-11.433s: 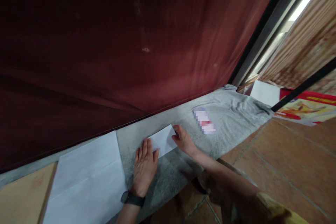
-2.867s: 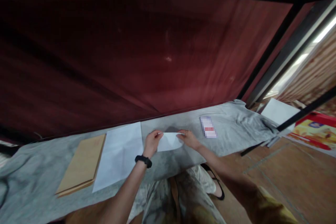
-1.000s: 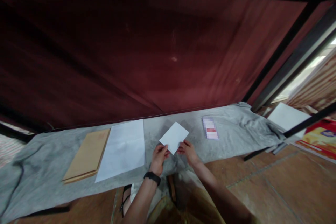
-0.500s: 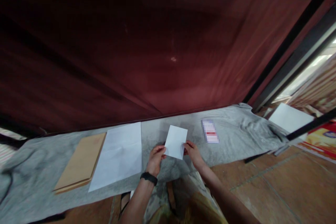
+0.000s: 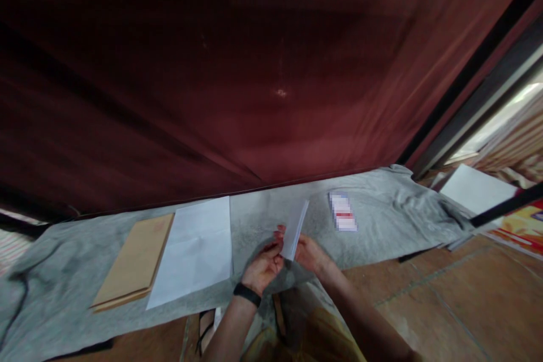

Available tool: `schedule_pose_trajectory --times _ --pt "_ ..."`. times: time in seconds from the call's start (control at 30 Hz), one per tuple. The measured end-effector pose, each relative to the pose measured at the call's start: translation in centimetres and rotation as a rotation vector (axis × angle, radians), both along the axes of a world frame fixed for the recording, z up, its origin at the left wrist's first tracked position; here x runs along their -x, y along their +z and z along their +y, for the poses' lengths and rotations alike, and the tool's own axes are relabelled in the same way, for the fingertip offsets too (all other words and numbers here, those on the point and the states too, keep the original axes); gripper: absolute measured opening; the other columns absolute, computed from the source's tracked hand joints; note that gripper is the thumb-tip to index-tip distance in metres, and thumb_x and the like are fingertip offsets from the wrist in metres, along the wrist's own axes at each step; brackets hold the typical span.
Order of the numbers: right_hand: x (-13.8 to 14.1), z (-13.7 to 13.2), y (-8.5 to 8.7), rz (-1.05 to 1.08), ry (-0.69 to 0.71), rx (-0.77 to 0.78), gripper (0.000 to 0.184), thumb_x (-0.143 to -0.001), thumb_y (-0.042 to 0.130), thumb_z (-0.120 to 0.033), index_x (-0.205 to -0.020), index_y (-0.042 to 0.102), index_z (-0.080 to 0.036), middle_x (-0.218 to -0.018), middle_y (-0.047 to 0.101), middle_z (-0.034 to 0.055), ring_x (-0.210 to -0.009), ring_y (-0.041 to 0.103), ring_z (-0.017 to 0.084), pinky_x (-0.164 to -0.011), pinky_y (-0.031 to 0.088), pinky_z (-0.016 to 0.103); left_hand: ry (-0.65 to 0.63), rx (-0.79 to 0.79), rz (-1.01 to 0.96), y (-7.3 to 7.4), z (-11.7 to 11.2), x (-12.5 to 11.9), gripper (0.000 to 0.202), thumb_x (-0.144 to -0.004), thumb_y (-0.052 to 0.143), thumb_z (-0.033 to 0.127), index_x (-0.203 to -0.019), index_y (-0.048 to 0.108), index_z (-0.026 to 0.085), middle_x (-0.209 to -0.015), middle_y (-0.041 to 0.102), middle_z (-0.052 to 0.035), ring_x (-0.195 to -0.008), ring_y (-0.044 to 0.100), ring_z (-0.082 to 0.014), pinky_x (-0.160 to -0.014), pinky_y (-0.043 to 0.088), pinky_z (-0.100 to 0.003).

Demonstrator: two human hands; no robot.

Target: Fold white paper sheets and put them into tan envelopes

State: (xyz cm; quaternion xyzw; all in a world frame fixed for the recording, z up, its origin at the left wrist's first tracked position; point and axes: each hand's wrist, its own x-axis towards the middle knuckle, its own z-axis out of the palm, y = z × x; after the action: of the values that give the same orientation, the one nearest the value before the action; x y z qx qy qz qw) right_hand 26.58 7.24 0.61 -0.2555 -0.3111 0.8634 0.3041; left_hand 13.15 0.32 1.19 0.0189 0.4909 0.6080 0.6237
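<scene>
A folded white paper point(image 5: 296, 227) stands nearly edge-on above the grey cloth point(image 5: 382, 212), held up between both hands. My left hand point(image 5: 263, 264), with a black watch on the wrist, is closed on the paper's lower left edge. My right hand point(image 5: 313, 253) grips its lower right side from behind. A flat white sheet point(image 5: 195, 249) lies to the left on the cloth. Beside it rests a brown envelope point(image 5: 136, 260).
A small printed card point(image 5: 343, 212) lies on the cloth right of the hands. A dark red curtain point(image 5: 237, 79) hangs behind. Another white sheet point(image 5: 477, 188) and a colourful poster point(image 5: 524, 223) sit at the right. Brown floor tiles point(image 5: 445, 305) lie in front.
The folded paper was pressed on the cloth, then lifted and turned face-on; now it has rotated nearly edge-on between both hands.
</scene>
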Motion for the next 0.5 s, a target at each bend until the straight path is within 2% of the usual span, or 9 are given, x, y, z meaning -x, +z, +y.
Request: schedule_pose_trajectory --times 0.1,0.2,0.3,0.4,0.5 --pt "0.1 -0.1 0.2 -0.013 -0.02 -0.016 0.033 -0.069 0.081 -0.04 -0.095 0.074 -0.021 -0.089 0.075 0.0058 -0.085 0.07 0.02 -0.082 0.053 0.03 -0.005 0.006 -0.115 0.2 0.1 -0.7 0.017 -0.072 0.075 0.002 -0.082 0.07 0.016 -0.083 0.071 -0.0041 -0.064 0.066 -0.0105 -0.049 0.049 -0.017" --pt "0.2 0.1 0.4 -0.053 -0.061 -0.06 0.03 -0.066 0.084 -0.042 -0.084 0.072 -0.02 -0.078 0.072 0.002 -0.066 0.065 0.015 -0.066 0.051 0.026 -0.029 0.037 -0.17 0.2 0.1 -0.7 0.019 -0.074 0.072 0.0 -0.085 0.069 0.016 -0.08 0.071 -0.0038 -0.062 0.066 -0.0113 -0.047 0.048 -0.017" --pt "0.4 0.3 0.3 -0.144 -0.128 -0.14 0.034 -0.065 0.084 -0.047 -0.081 0.07 -0.02 -0.07 0.068 -0.0013 -0.056 0.057 0.013 -0.057 0.047 0.024 -0.115 0.041 -0.148 -0.1 -0.1 -0.2 0.02 -0.075 0.072 0.004 -0.092 0.071 0.014 -0.086 0.074 -0.0092 -0.074 0.072 -0.0171 -0.059 0.055 -0.023" --pt "0.5 0.4 0.0 -0.183 -0.225 -0.217 0.035 -0.065 0.084 -0.049 -0.079 0.07 -0.02 -0.073 0.068 -0.0017 -0.064 0.059 0.013 -0.062 0.047 0.023 -0.196 -0.003 -0.075 -0.3 -0.5 0.8 0.025 -0.078 0.073 0.015 -0.104 0.071 0.014 -0.101 0.076 -0.0155 -0.092 0.074 -0.0238 -0.078 0.059 -0.032" --pt "0.5 0.5 -0.5 -0.214 -0.284 -0.265 0.035 -0.066 0.083 -0.05 -0.077 0.07 -0.019 -0.076 0.069 -0.0012 -0.07 0.059 0.014 -0.068 0.049 0.025 -0.079 -0.022 -0.007 -0.2 -0.5 2.0 0.029 -0.082 0.072 0.026 -0.109 0.07 0.017 -0.105 0.076 -0.0125 -0.094 0.073 -0.0221 -0.083 0.058 -0.032"
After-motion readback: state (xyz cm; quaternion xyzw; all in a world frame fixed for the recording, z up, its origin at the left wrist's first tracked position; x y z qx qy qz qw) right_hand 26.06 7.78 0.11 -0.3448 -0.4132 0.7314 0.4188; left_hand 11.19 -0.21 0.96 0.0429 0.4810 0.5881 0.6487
